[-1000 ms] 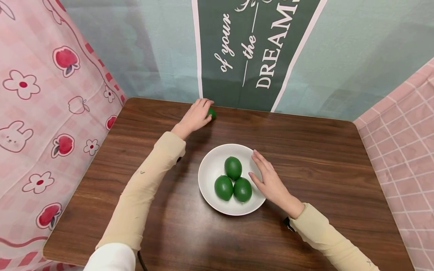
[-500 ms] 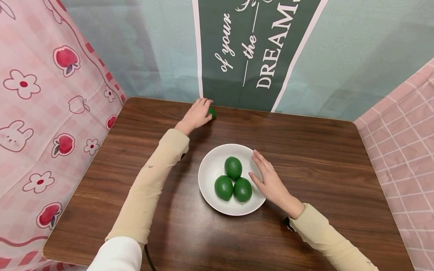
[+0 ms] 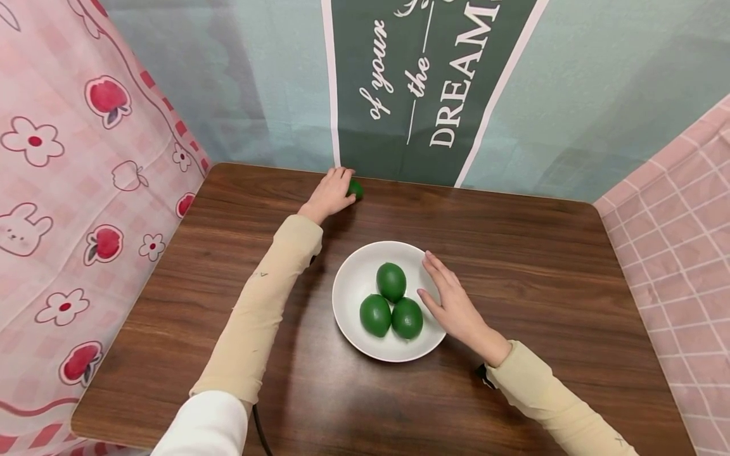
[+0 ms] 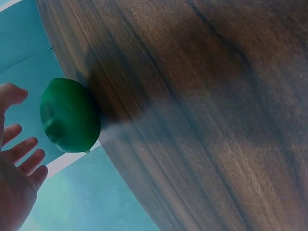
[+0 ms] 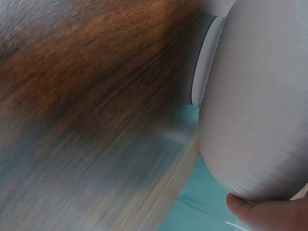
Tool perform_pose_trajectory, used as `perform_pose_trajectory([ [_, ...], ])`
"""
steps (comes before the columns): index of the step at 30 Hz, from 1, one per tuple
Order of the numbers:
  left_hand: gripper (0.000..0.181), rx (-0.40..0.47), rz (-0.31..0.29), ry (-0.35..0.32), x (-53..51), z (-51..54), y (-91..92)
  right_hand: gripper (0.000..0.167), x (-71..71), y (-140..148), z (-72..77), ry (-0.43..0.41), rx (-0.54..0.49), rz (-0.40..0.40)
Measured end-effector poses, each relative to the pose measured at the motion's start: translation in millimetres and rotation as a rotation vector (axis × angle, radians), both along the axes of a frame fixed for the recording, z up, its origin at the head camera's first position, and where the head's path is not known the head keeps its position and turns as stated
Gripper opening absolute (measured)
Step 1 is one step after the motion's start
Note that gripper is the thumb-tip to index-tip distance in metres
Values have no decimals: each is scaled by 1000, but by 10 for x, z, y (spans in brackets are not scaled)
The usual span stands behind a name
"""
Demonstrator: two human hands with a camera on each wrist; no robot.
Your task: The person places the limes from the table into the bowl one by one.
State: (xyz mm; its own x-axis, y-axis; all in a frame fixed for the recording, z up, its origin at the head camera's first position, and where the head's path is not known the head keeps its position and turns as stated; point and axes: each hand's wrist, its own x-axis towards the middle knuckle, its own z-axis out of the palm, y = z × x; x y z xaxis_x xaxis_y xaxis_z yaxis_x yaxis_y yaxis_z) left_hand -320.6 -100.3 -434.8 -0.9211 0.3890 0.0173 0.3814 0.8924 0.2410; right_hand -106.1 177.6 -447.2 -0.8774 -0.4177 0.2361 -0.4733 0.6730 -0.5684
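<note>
My left hand (image 3: 332, 194) reaches to the back edge of the table, beside a green lime (image 3: 356, 189) that it partly covers in the head view. In the left wrist view the fingers are spread and a gap shows between them and the lime (image 4: 70, 115), which lies on the wood. A white bowl (image 3: 349, 332) stands mid-table with three limes (image 3: 391, 282) grouped inside. Over its right rim lies my right hand (image 3: 459, 312), fingers extended. The right wrist view shows a fingertip (image 5: 240, 204) touching the bowl wall (image 5: 260, 106); the other fingers are hidden there.
The brown wooden table (image 3: 530, 266) backs onto a teal cloth with a dark lettered panel (image 3: 422, 88). A pink patterned curtain (image 3: 63, 266) hangs at the left, and a pink tiled surface (image 3: 678, 240) bounds the right. A black cable (image 3: 261, 430) runs beside the left sleeve.
My left forearm has swung to the right and slightly forward, while the hand stays by the lime. The right hand, the bowl and its limes have kept their places.
</note>
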Motion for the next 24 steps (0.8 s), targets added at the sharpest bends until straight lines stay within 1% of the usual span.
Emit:
perform_pose_trajectory([
  [5,61,-9,0,-42,-29,-35,7,58,5,1,-2,-4,1,-1],
  [11,66,-31,-5,-63,-67,-75,-7,58,-1,-4,-4,3,1,1],
  [15,69,-46,-9,-91,-86,-105,-20,57,0,-11,0,1,0,2],
  [21,69,-50,-2,-129,-87,-138,-37,57,7,-10,-3,-9,-3,-1],
  [24,69,-54,1,-137,-102,-131,-33,57,1,-1,0,-15,-2,-1],
])
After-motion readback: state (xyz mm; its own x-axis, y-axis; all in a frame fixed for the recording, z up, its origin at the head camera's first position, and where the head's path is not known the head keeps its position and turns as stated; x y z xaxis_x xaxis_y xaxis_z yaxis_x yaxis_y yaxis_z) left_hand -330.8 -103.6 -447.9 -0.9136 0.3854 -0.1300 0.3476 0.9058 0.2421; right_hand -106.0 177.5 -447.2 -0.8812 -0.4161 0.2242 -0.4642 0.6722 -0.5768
